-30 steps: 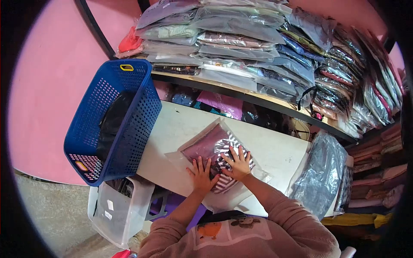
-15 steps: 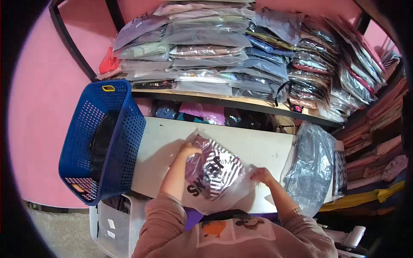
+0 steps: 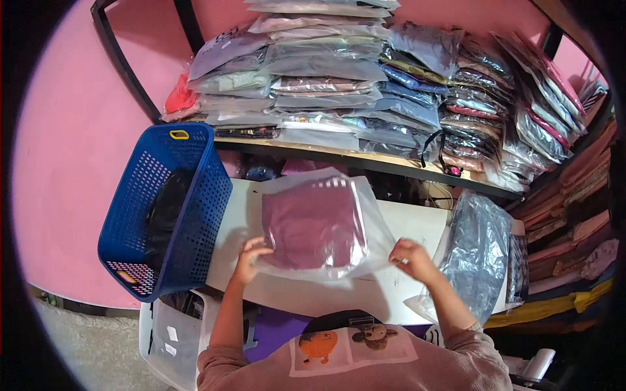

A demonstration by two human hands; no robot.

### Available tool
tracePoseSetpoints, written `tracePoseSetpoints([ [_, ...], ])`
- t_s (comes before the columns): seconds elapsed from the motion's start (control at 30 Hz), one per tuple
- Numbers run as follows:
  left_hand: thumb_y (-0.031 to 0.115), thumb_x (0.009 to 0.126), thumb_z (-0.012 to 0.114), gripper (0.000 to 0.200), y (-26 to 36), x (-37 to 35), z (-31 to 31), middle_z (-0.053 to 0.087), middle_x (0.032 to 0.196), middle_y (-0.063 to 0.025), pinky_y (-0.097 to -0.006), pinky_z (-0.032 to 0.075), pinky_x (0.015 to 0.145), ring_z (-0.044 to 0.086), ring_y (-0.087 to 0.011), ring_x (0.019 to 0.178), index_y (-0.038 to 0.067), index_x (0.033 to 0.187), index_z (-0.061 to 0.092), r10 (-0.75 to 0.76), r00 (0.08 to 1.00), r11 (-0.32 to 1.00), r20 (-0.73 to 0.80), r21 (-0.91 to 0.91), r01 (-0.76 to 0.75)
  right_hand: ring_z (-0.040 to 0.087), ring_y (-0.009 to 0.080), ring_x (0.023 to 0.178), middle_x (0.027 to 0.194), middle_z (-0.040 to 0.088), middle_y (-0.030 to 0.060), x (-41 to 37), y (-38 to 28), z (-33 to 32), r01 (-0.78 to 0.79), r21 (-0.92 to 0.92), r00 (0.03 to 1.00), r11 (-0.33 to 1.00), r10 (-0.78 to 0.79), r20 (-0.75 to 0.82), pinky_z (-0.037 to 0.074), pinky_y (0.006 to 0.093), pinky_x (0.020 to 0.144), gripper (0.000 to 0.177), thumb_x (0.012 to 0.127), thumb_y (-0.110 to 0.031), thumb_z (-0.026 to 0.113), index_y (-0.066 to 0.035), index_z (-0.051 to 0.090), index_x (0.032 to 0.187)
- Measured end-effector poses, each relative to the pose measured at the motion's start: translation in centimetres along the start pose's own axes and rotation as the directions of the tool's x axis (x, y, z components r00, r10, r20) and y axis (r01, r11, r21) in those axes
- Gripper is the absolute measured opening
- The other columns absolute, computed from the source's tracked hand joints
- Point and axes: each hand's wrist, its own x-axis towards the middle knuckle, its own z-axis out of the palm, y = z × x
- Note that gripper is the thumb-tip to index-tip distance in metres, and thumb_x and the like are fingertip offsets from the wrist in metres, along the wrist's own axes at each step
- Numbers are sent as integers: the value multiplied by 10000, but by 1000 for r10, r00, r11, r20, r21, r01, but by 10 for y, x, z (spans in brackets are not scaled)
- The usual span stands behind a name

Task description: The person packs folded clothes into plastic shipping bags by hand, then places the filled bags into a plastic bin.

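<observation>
A frosted plastic bag (image 3: pixel 375 228) with a folded maroon garment (image 3: pixel 310 221) inside is held over the white table. White stripes show at the garment's upper right edge. My left hand (image 3: pixel 249 259) pinches the bag's lower left corner. At the right, my right hand (image 3: pixel 412 259) has its fingers curled at the bag's loose side edge, thumb and fingertips together on the plastic. The bag's plain side faces up.
A blue perforated basket (image 3: pixel 212 195) with dark contents stands left. Behind, a shelf (image 3: pixel 313 146) carries stacks of bagged clothes (image 3: pixel 326 68). Clear plastic bags (image 3: pixel 476 241) lie on the right of the white table (image 3: pixel 417 228). Folded fabrics (image 3: pixel 567 221) line the far right.
The bag has been turned over: its printed lettering and the striped front are replaced by the plain maroon side. Both hands have shifted; the left is now lower, at the near corner.
</observation>
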Motion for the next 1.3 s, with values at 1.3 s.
tracePoseSetpoints([
  [1.3, 84, 798, 724, 156, -128, 61, 60, 600, 787, 23, -216, 406, 601, 537, -81, 685, 60, 939, 663, -720, 667, 383, 192, -692, 612, 578, 81, 750, 833, 658, -25, 97, 164, 84, -304, 734, 854, 608, 515, -73, 463, 254, 696, 159, 780, 1, 655, -95, 668, 906],
])
